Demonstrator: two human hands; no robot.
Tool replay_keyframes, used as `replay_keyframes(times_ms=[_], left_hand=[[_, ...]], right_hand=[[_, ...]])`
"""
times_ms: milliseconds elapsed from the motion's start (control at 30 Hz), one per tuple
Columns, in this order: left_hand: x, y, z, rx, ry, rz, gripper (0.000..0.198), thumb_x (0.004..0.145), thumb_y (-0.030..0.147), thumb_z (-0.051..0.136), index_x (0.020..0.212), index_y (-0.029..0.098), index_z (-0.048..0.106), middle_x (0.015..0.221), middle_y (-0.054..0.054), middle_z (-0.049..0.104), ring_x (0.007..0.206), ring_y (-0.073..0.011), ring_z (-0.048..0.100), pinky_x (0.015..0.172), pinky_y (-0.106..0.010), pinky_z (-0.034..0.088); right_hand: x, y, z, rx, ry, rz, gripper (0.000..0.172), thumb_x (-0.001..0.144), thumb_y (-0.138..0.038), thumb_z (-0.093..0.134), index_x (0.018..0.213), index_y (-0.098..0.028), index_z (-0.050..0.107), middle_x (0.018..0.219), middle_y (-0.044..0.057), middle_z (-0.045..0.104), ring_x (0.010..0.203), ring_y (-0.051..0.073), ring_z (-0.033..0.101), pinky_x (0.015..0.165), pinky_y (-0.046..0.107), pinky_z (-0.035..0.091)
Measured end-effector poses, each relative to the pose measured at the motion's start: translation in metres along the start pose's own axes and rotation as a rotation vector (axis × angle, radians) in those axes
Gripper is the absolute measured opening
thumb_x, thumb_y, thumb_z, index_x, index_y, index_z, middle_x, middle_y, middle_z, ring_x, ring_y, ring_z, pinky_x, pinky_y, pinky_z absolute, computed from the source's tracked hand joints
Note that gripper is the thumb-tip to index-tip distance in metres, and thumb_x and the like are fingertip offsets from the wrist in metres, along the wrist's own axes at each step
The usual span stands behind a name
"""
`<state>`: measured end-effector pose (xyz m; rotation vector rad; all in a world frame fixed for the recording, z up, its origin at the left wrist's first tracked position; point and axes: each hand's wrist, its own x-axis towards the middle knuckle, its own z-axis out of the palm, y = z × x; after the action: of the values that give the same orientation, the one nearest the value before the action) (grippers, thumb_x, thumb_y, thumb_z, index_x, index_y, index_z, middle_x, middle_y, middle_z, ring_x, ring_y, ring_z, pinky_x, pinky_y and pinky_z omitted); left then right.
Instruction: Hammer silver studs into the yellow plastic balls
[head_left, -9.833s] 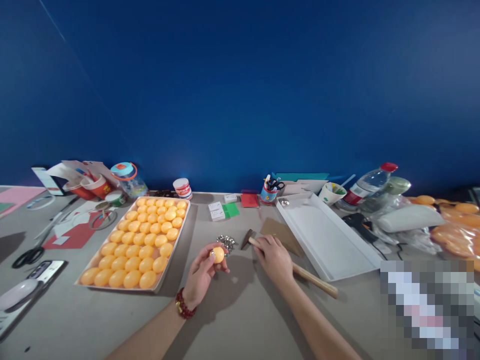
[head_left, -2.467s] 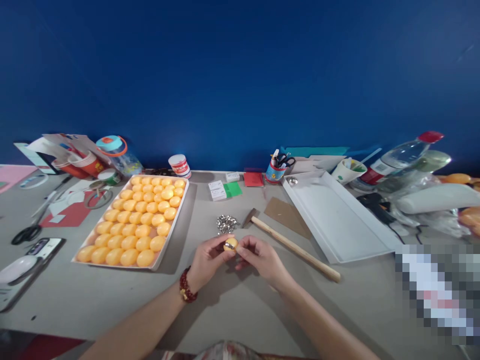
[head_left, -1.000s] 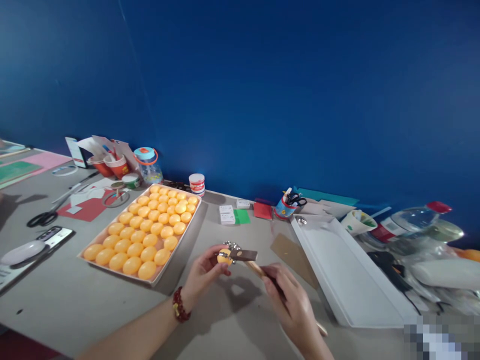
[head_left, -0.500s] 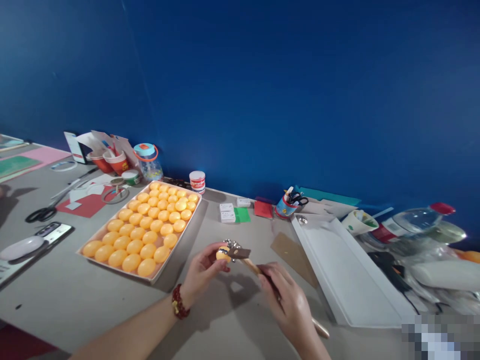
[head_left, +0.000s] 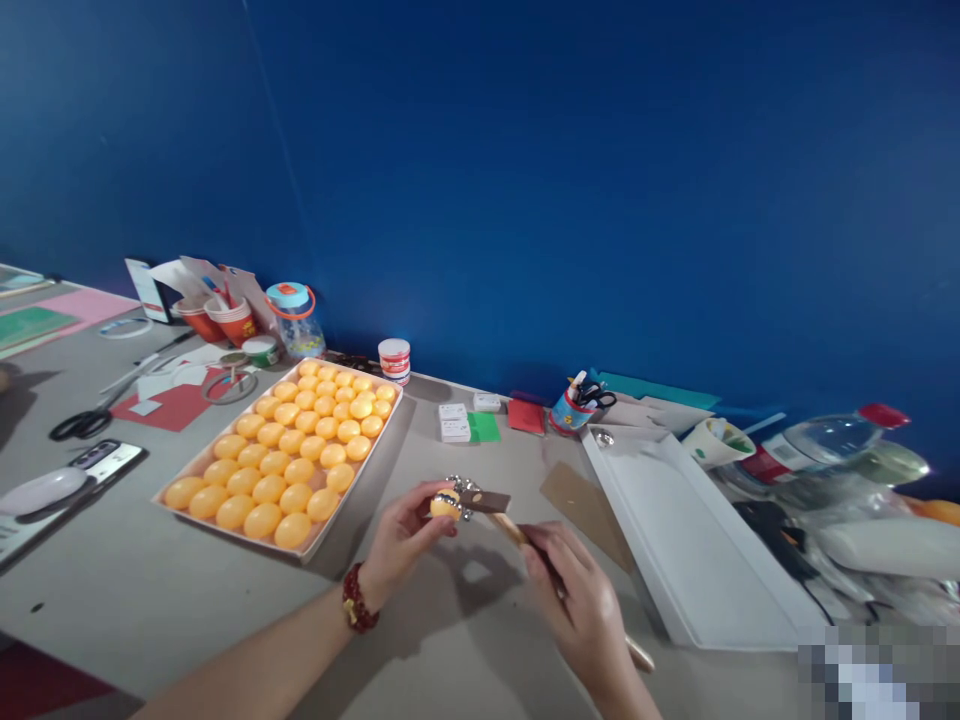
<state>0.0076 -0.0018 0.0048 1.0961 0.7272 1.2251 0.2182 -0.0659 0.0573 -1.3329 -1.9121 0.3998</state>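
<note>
My left hand (head_left: 401, 545) pinches a small yellow ball (head_left: 444, 505) with a shiny metal piece on it, held a little above the grey table (head_left: 187, 590). My right hand (head_left: 581, 600) grips the wooden handle of a small hammer (head_left: 491, 503). The hammer's dark head rests against the ball. A pile of small silver metal pieces (head_left: 459, 484) lies just behind the ball, partly hidden. A red bead bracelet is on my left wrist.
A tray of several yellow balls (head_left: 289, 450) stands to the left. A white tray (head_left: 679, 530) lies to the right, with a brown card (head_left: 581, 500) beside it. Cups, a jar, scissors (head_left: 75, 425), a phone, bottles and paper crowd the table's back and sides.
Earlier both hands worked on the ball while the hammer lay on the table. My right hand has since taken up the hammer and holds its head at the ball; in the last second little has moved.
</note>
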Motion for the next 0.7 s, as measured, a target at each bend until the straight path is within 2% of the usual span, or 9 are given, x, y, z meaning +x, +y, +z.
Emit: replay_keyframes(times_ms=[100, 233, 400, 567, 700], left_hand=[[0.0005, -0.0008, -0.0001, -0.002, -0.004, -0.008, 0.034, 0.077, 0.028, 0.073, 0.109, 0.019, 0.07, 0.107, -0.011, 0.067, 0.082, -0.0197, 0.063, 0.068, -0.032, 0.059], [-0.0002, 0.0002, 0.0009, -0.016, 0.002, -0.008, 0.035, 0.075, 0.028, 0.074, 0.108, 0.019, 0.07, 0.106, -0.01, 0.067, 0.08, -0.0183, 0.062, 0.067, -0.03, 0.059], [-0.0023, 0.0011, 0.0014, -0.037, -0.01, -0.03, 0.035, 0.077, 0.028, 0.073, 0.11, 0.019, 0.069, 0.109, -0.01, 0.066, 0.085, -0.0196, 0.063, 0.069, -0.032, 0.059], [-0.0019, 0.0005, 0.0004, -0.03, -0.001, -0.025, 0.036, 0.076, 0.029, 0.073, 0.111, 0.019, 0.069, 0.106, -0.01, 0.067, 0.078, -0.0174, 0.062, 0.068, -0.032, 0.059], [-0.0022, 0.0019, 0.0006, -0.038, -0.006, -0.039, 0.036, 0.077, 0.03, 0.073, 0.112, 0.02, 0.069, 0.108, -0.01, 0.069, 0.079, -0.0185, 0.064, 0.069, -0.032, 0.059]], right_hand=[[-0.0011, 0.0008, 0.0009, -0.004, -0.032, 0.003, 0.017, 0.096, -0.021, 0.042, 0.101, -0.022, 0.058, 0.093, 0.008, 0.063, 0.083, 0.019, 0.063, 0.073, 0.029, 0.051], [-0.0014, 0.0008, 0.0009, 0.005, 0.012, 0.008, 0.016, 0.096, -0.021, 0.043, 0.103, -0.021, 0.058, 0.094, 0.008, 0.063, 0.084, 0.019, 0.063, 0.074, 0.029, 0.051], [0.0002, 0.0001, 0.0013, -0.002, -0.018, 0.02, 0.017, 0.096, -0.02, 0.042, 0.101, -0.021, 0.059, 0.092, 0.008, 0.064, 0.082, 0.019, 0.063, 0.072, 0.029, 0.051], [-0.0017, 0.0011, 0.0003, 0.029, 0.06, 0.004, 0.016, 0.095, -0.02, 0.044, 0.102, -0.021, 0.059, 0.092, 0.009, 0.063, 0.082, 0.02, 0.062, 0.072, 0.029, 0.051], [-0.0024, 0.0015, 0.0013, 0.031, 0.008, 0.011, 0.017, 0.095, -0.019, 0.044, 0.103, -0.022, 0.058, 0.094, 0.008, 0.063, 0.083, 0.019, 0.062, 0.072, 0.029, 0.05]])
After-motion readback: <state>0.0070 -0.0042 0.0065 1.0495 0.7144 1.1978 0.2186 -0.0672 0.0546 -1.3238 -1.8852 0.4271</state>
